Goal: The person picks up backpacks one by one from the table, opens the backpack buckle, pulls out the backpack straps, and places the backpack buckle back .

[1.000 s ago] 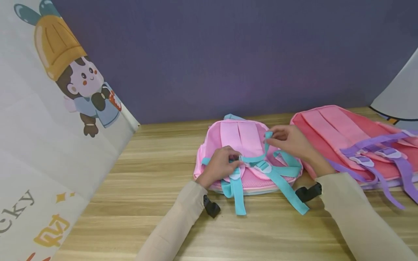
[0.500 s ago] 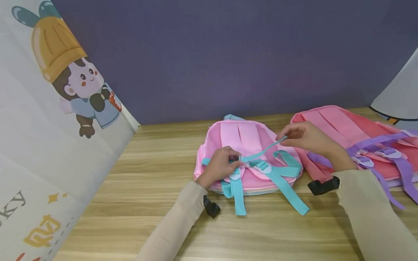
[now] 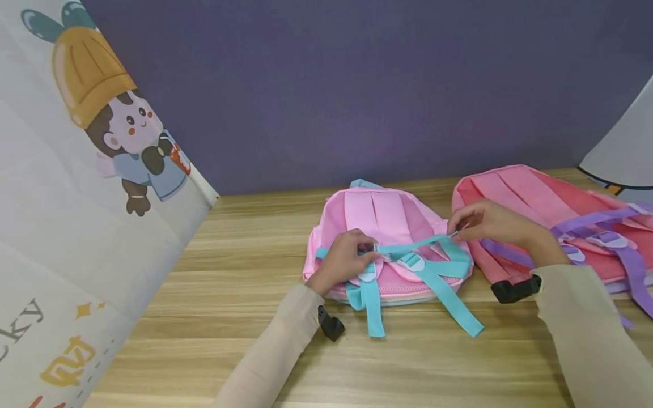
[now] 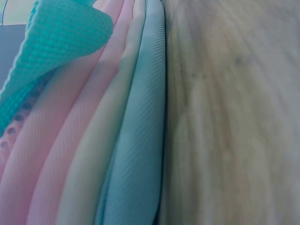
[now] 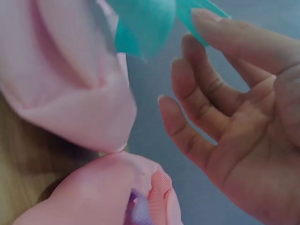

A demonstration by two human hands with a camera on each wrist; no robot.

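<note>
A small pink backpack lies on the table with its shoulder straps facing up. My left hand pinches a small white buckle at the middle of the pack. From that buckle a teal strap runs right, drawn nearly straight, and my right hand pinches its end between thumb and forefinger. In the right wrist view the other fingers are loosely bent, apart from the strap. Teal webbing and the pack's layered edge fill the left wrist view; the left hand is out of that view.
A larger coral-pink backpack with purple straps lies to the right, under my right forearm. Teal strap tails hang over the wooden table in front. A dark blue panel stands behind, and a printed white sheet at left.
My right hand has moved right and then slightly down, holding the strap's end. The teal strap has gone from bent upward to almost straight. The left hand has stayed in place.
</note>
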